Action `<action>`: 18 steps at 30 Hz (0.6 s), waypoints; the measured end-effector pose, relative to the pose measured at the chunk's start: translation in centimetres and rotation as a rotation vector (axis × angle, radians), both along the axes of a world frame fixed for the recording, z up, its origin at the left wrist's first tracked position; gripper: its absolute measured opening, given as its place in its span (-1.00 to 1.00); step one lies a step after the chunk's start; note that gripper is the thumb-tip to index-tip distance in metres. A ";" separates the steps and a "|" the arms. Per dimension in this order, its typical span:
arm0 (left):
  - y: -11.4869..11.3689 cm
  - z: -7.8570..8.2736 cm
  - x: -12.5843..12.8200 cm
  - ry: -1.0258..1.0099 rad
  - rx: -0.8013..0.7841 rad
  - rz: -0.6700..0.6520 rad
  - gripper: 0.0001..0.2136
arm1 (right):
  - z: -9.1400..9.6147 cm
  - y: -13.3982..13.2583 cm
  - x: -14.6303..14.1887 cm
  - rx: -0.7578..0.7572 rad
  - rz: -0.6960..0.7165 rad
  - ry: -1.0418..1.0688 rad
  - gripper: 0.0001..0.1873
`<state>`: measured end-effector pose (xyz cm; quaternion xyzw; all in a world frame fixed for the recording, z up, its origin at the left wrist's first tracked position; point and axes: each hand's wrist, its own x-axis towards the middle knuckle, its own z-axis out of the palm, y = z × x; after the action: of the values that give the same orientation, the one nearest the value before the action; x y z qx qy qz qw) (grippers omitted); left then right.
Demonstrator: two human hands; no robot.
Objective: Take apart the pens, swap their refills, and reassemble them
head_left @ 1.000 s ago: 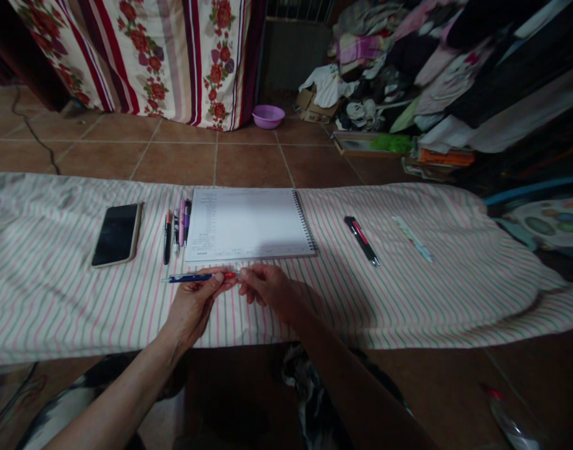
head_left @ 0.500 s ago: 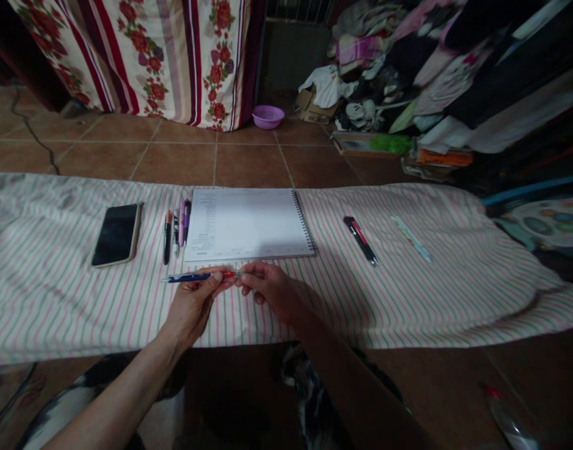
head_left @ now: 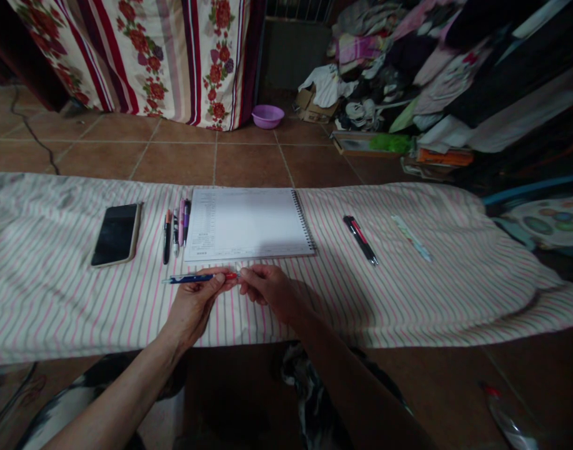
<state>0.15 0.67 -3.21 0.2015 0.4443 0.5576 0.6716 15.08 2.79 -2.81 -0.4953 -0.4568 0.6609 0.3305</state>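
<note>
My left hand [head_left: 192, 306] pinches a blue pen with a red grip [head_left: 197, 277], held level just above the striped cloth [head_left: 56, 300]. My right hand [head_left: 270, 290] is closed at the pen's tip end, its fingertips pinched on something too small to make out. Both hands hover just in front of a spiral notebook [head_left: 249, 224] that lies open on the cloth.
A dark phone [head_left: 116, 234] lies left of the notebook, with several pens [head_left: 176, 228] side by side between them. A black and red pen [head_left: 361, 239] and a pale strip [head_left: 412, 237] lie to the right. Tiled floor, a purple bowl [head_left: 268, 115] and piled clothes are beyond.
Almost nothing has moved. My right hand's fingers shifted slightly at the pen's tip; the left hand still holds the pen level.
</note>
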 end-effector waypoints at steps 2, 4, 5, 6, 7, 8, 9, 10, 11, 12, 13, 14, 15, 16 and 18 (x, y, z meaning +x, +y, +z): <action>0.0 0.0 0.0 -0.003 -0.004 0.009 -0.82 | 0.1 0.0 0.0 -0.004 -0.019 0.029 -0.67; 0.0 0.0 0.0 -0.006 -0.007 0.013 -0.82 | 0.2 0.0 0.0 -0.001 -0.030 0.051 -0.70; 0.0 0.1 0.0 -0.005 -0.010 0.014 -0.83 | 0.2 0.0 0.1 -0.002 -0.034 0.059 -0.72; 0.0 0.1 0.0 -0.004 -0.010 0.014 -0.83 | 0.2 0.0 0.1 -0.003 -0.035 0.064 -0.73; 0.0 0.1 0.0 -0.003 -0.009 0.012 -0.83 | 0.2 0.0 0.1 -0.007 -0.039 0.067 -0.75; 0.0 0.1 0.1 -0.001 -0.009 0.012 -0.83 | 0.2 0.1 0.1 -0.013 -0.043 0.069 -0.76; 0.0 0.2 0.1 -0.001 -0.009 0.014 -0.83 | 0.1 0.1 0.2 -0.021 -0.047 0.071 -0.78; 0.0 0.2 0.1 -0.002 -0.010 0.016 -0.83 | 0.0 0.1 0.2 -0.029 -0.050 0.076 -0.79; 0.0 0.3 0.1 -0.004 -0.015 0.022 -0.83 | -0.1 0.1 0.3 -0.037 -0.052 0.084 -0.80; 0.0 0.3 0.1 -0.005 -0.020 0.029 -0.84 | -0.2 0.2 0.3 -0.045 -0.052 0.094 -0.80; 0.1 0.4 0.1 -0.006 -0.025 0.036 -0.84 | -0.3 0.2 0.4 -0.054 -0.052 0.105 -0.80; 0.1 0.4 0.1 -0.005 -0.026 0.041 -0.84 | -0.4 0.2 0.4 -0.064 -0.053 0.115 -0.78; 0.1 0.4 0.1 -0.005 -0.025 0.041 -0.84 | -0.4 0.2 0.4 -0.077 -0.057 0.122 -0.75; 0.1 0.3 0.1 -0.004 -0.023 0.040 -0.84 | -0.4 0.2 0.5 -0.091 -0.058 0.125 -0.72; 0.1 0.2 0.0 -0.004 -0.014 0.033 -0.84 | -0.2 0.2 0.5 -0.101 -0.059 0.119 -0.71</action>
<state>0.20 0.78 -3.01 0.1881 0.4501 0.5660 0.6646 15.55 2.97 -2.97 -0.4841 -0.3878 0.7015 0.3510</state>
